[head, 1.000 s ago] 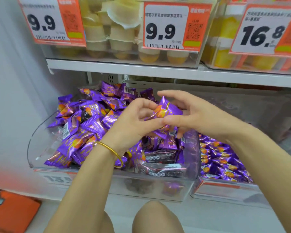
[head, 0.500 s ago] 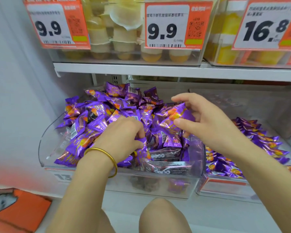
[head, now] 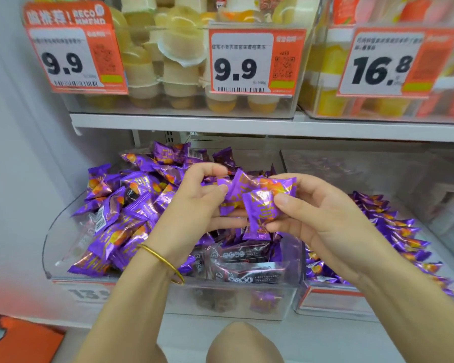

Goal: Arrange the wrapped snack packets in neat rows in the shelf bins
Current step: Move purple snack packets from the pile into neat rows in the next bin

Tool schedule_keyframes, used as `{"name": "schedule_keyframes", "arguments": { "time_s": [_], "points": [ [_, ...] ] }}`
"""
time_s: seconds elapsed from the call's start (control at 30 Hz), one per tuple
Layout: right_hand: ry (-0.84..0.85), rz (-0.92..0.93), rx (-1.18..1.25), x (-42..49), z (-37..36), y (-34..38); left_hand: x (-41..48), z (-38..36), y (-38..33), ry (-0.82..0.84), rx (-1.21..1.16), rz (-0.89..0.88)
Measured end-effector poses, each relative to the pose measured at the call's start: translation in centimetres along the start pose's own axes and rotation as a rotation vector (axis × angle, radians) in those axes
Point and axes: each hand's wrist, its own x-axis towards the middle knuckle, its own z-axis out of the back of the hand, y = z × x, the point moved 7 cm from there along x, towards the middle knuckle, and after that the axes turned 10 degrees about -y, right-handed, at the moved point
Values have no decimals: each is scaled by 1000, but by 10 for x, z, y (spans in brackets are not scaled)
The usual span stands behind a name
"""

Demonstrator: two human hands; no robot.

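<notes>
Centre frame: glossy purple foil snack packets (head: 260, 203) are pinched between left hand (head: 194, 205) and right hand (head: 323, 224) over the clear plastic bin (head: 47, 244), presumably for aligning.

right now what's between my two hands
In the head view, a small bunch of purple packets spans the gap: the left hand pinches its left end, and the right hand grips the front packet under its thumb.
</notes>
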Motion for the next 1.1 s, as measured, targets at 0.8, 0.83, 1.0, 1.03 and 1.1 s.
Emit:
{"name": "schedule_keyframes", "arguments": {
  "time_s": [0.8, 0.83, 1.0, 1.03, 1.1],
  "points": [
    [-350, 241, -79, -7, 39, 10, -5, -59, 9, 182, -30, -88],
    [-344, 251, -63, -7, 37, 10, -5, -58, 9, 187, 48, -136],
    [-192, 222, -272, -4, 43, 15, -5, -65, 8, 230, 126, -210],
    [-167, 273, -447, -5, 50, 21, -6, -68, 7, 247, 155, -231],
    [-71, 370, -690, -6, 61, 36, -11, -79, 3, 289, 249, -280]
  ]
}}
